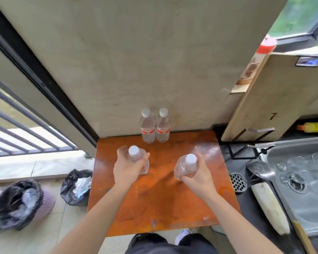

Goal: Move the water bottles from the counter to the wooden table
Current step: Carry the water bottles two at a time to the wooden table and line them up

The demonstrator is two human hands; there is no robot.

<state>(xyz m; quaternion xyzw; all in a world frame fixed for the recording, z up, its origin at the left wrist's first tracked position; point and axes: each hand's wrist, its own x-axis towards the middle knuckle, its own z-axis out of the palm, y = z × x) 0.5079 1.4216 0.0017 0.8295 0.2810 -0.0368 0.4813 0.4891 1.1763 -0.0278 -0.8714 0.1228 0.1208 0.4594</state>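
Fingers [120, 154] of the left hand [128, 169]: curled round the shoulder of one clear water bottle [134, 153], white cap up; fingers [200, 160] of the right hand [198, 177]: wrapped likewise round a second bottle [186, 166], also roughly upright.

Held bottles: over the middle of the wooden table [163, 202], well apart from each other; their bases look to be at or just above the orange-brown top, though the hands hide the contact.

Further stock: a pair of bottles [148, 128] already upright at the table's far edge, side by side and touching, close against the wall [136, 61].

Counter [246, 158]: to the right of the table, dark, with a steel sink [301, 204] set in it.

Step in hand, by my reckoning: setting down the third and fourth bottles; these two have already reached the table.

Next move calls for: both bases flat on the wood; then each grip let go cleanly, without knocking the pair behind.

Labels: red-and-white band round each standing bottle; a patch of red shows below the left thumb too; writing present but too blurred to read; no brand made out.
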